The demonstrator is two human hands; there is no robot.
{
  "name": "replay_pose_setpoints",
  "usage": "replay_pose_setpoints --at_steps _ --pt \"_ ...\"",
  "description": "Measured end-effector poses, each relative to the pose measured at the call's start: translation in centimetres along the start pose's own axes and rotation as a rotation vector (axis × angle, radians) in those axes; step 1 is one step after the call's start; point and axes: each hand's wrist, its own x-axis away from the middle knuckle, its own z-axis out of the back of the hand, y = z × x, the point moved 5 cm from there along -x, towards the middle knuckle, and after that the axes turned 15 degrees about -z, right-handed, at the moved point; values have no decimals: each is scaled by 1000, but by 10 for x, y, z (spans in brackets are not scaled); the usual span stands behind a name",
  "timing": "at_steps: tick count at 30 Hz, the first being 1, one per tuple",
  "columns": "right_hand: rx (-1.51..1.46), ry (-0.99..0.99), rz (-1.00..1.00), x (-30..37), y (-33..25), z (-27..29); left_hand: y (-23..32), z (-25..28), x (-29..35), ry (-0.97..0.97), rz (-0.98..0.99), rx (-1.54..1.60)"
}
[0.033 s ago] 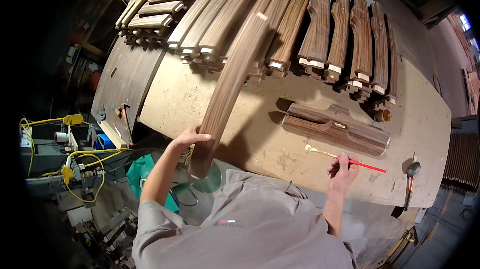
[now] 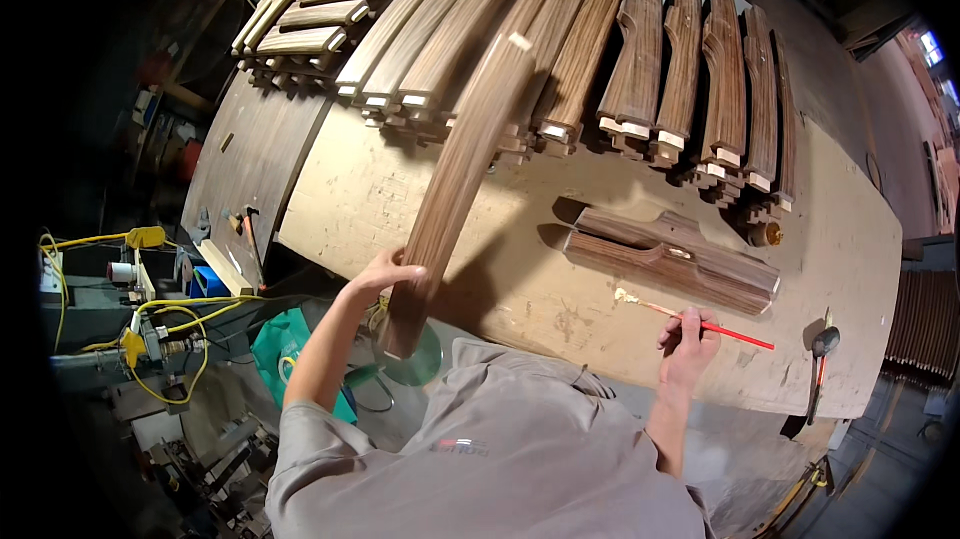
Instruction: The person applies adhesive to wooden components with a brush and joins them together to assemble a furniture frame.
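The left hand point(image 2: 388, 272) grips a long, curved, dark-grained wooden slat point(image 2: 455, 184) raised above the workbench point(image 2: 400, 199), while the right hand point(image 2: 688, 339) pinches a red-handled brush point(image 2: 700, 321), its tip seemingly glue-laden.

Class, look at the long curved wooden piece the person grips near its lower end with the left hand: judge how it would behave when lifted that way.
The long curved wooden piece looks stiff: it keeps its curve with only the left hand gripping it. Held so near one end, it would probably feel top-heavy and want to swing. Its smooth striped surface might slip in a loose grip.
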Motion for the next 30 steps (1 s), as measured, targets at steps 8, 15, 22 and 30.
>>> replay_pose_setpoints --at_steps 8,15,22,30 --pt "127 -194 323 -32 -55 -104 77 -70 -71 635 -314 -900" --pt "431 -326 557 -93 -52 -250 88 -74 -90 676 -472 -910" --pt "530 -370 590 -129 -31 -310 81 -70 -89 651 -525 -905" --pt "754 -269 693 -129 -36 -295 84 -67 -88 617 -496 -923"
